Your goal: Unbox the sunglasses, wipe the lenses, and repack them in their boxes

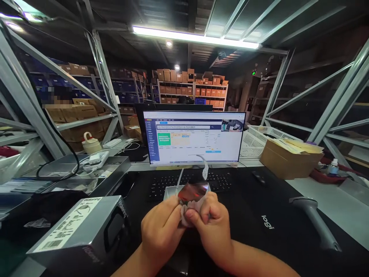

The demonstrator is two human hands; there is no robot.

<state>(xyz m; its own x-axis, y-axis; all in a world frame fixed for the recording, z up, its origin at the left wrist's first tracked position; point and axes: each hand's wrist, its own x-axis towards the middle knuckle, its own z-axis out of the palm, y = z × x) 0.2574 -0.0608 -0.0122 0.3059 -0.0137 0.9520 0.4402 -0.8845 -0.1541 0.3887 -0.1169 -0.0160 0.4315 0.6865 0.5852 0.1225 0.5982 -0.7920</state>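
In front of the monitor, my left hand (163, 223) and my right hand (215, 221) come together with their fingers closed. Between them is a flat, glossy piece (192, 192) with a dark, reddish mirror-like face; its exact kind I cannot make out. A crumpled whitish cloth or tissue (184, 219) is bunched under my fingers against its near edge. My right thumb presses on this cloth. Behind the piece shows part of a pale flat box or tray (170, 191). A thin whitish strip (180, 180) and a curved white cable-like piece (205, 169) rise close by.
Beyond my hands are a black keyboard (161, 184) and a lit monitor (193, 142). A silver-grey product box (83, 227) stands left. At right lie a grey barcode scanner (313, 217) and a dark mouse (258, 177), with a cardboard box (284, 161) of papers behind.
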